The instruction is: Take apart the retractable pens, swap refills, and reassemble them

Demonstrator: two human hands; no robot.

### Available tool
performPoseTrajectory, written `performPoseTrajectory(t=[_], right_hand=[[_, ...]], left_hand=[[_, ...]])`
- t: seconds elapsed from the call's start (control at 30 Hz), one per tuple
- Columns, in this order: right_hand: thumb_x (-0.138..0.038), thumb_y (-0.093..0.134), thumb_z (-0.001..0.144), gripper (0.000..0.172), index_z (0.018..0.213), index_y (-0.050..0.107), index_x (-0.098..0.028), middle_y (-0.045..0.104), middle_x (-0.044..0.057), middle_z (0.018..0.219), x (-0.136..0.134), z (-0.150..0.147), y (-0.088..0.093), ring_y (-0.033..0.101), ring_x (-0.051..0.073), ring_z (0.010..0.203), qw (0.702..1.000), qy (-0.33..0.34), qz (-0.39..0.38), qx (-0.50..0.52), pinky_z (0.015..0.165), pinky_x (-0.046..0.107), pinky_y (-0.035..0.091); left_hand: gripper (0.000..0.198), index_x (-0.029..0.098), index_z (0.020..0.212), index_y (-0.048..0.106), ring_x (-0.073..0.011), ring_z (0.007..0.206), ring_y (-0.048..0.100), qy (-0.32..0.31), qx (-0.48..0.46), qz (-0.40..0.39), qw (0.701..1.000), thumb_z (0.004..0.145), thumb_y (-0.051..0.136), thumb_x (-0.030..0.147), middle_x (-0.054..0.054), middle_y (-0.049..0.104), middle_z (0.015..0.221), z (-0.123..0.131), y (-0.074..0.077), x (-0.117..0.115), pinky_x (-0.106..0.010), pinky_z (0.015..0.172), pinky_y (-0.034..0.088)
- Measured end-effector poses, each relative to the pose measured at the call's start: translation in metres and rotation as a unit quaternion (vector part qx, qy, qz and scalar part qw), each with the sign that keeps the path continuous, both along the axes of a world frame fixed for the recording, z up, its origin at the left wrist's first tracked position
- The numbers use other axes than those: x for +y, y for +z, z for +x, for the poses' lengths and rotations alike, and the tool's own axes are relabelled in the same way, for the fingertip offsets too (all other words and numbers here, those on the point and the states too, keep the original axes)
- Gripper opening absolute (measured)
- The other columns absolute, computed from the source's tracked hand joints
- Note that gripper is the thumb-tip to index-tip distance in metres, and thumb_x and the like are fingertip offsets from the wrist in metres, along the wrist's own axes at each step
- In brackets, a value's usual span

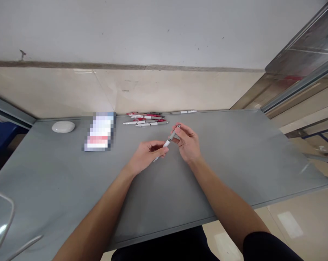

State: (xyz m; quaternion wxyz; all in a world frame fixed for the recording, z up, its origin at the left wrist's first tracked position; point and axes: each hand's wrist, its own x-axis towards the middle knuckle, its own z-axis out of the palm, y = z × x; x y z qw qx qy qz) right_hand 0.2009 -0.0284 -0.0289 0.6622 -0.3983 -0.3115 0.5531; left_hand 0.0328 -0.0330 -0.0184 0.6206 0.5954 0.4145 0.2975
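Note:
A white and grey pen [167, 142] is held at a slant between both hands above the grey table [164, 195]. My left hand [150, 154] pinches its white lower part between thumb and fingers. Around the grey upper part, near the dark tip, the fingers of my right hand [187, 141] are closed. Beyond the hands, a loose pile of red and white pens [146, 117] lies near the wall. One more white and grey pen [184, 112] lies by itself to the right of the pile.
A blurred phone [100, 132] lies left of the pens, with a white rounded object [63, 126] farther left. A pale cable [10, 217] curves at the lower left. The wall [153, 87] rises behind the table, and a metal frame [297, 87] stands on the right.

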Motion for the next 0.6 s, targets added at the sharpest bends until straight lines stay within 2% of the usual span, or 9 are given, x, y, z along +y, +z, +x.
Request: performPoseTrajectory(t=[0.17, 0.4, 0.6], right_hand=[[-0.031, 0.078, 0.066, 0.017, 0.083, 0.073, -0.028, 0.070, -0.002, 0.092, -0.0004, -0.0013, -0.0005, 0.064, 0.013, 0.078, 1.000, 0.004, 0.009, -0.007, 0.069, 0.030, 0.057], [-0.031, 0.074, 0.071, 0.020, 0.091, 0.072, -0.027, 0.070, -0.002, 0.088, -0.0018, 0.0002, 0.0003, 0.064, 0.012, 0.076, 0.999, 0.035, 0.009, 0.018, 0.066, 0.026, 0.056], [-0.031, 0.072, 0.073, 0.019, 0.091, 0.072, -0.027, 0.070, -0.001, 0.088, -0.0010, 0.0021, 0.0015, 0.065, 0.012, 0.076, 1.000, 0.020, 0.014, 0.014, 0.067, 0.028, 0.056]], left_hand=[[0.028, 0.019, 0.092, 0.071, -0.0127, 0.065, 0.056, 0.028, 0.030, 0.031, 0.999, 0.075, 0.070, 0.041, 0.000, 0.063, 0.070, 0.0019, 0.0010, -0.0001, -0.026, 0.065, 0.044], [0.033, 0.015, 0.083, 0.069, -0.0150, 0.074, 0.060, -0.086, -0.052, -0.027, 0.995, 0.086, 0.057, 0.046, -0.005, 0.065, 0.081, -0.0018, 0.0021, -0.0003, -0.028, 0.074, 0.048], [0.034, 0.017, 0.103, 0.065, -0.0150, 0.076, 0.061, -0.099, -0.110, -0.111, 0.983, 0.088, 0.056, 0.045, -0.008, 0.065, 0.089, -0.0033, -0.0014, -0.0012, -0.030, 0.075, 0.049]])
